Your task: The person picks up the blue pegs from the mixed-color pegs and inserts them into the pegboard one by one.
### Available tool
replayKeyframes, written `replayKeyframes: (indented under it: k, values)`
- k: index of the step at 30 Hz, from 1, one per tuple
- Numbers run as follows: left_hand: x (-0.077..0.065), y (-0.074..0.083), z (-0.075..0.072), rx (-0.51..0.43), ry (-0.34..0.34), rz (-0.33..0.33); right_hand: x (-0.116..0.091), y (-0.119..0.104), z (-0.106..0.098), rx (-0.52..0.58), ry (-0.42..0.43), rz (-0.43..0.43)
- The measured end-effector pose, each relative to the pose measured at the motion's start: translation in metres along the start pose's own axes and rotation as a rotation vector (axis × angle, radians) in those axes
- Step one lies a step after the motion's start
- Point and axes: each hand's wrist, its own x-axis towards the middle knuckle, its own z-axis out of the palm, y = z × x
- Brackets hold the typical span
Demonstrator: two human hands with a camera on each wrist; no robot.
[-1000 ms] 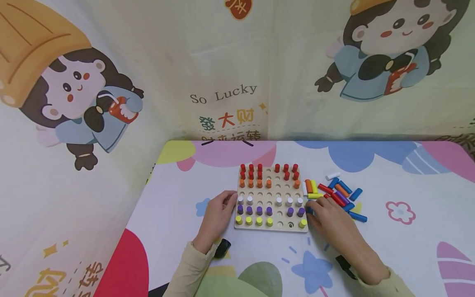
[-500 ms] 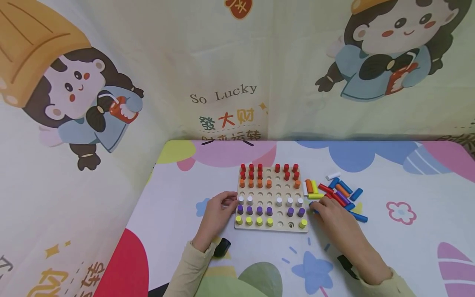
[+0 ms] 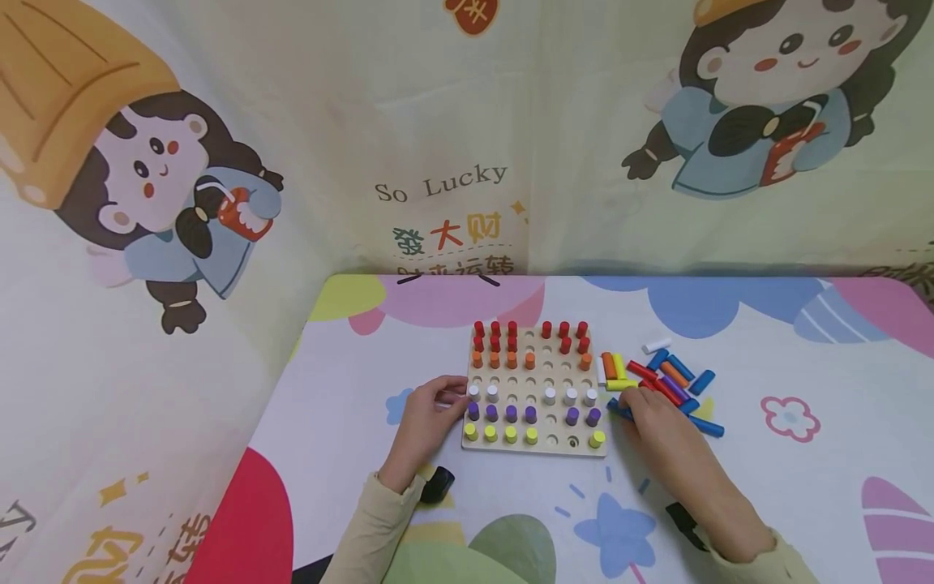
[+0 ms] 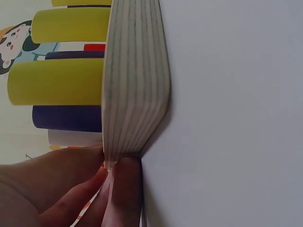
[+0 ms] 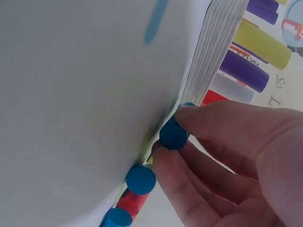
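Note:
A wooden pegboard carries rows of upright red, orange, white, purple and yellow pegs, with several bare holes among them. At its left edge, my left hand holds the board; in the left wrist view the thumb lies at the upper face and a finger against the layered side. Just right of the board, my right hand pinches a blue peg. The right wrist view shows this blue peg between thumb and fingers, low by the board's side.
Loose pegs lie in a pile beyond my right hand, among them a purple peg, a white peg and a blue peg. A yellow peg lies near the board's right edge. A printed cloth covers the table.
My right hand has shifted slightly to the right, and more of the blue peg shows at its fingertips. The left hand and the board stay in place.

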Motion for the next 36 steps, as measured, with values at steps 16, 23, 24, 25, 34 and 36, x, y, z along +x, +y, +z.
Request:
replayKeyframes:
  k: [16,23,24,25,34,36]
  values:
    - [0.0007,-0.0014,0.0001,-0.011,-0.016,-0.013,-0.0023,0.0047,-0.0026,0.045,0.091,-0.053]
    - [0.0006,-0.0015,-0.0015,-0.025,-0.011,-0.012,-0.0006,0.0037,-0.0051,0.099,0.157,-0.06]
    - [0.0005,-0.0018,-0.0015,-0.028,-0.011,-0.013,-0.0003,0.0029,-0.0063,0.104,0.157,-0.053]
    - [0.0004,-0.0021,-0.0016,-0.03,-0.011,-0.011,-0.0001,0.0021,-0.0075,0.109,0.155,-0.045]
    - [0.0003,-0.0014,-0.0015,-0.032,-0.012,-0.014,-0.0022,0.0018,-0.0089,0.141,0.242,-0.052]
    - [-0.0002,-0.0013,-0.0014,-0.031,-0.014,-0.017,-0.0023,0.0017,-0.0085,0.145,0.251,-0.057]
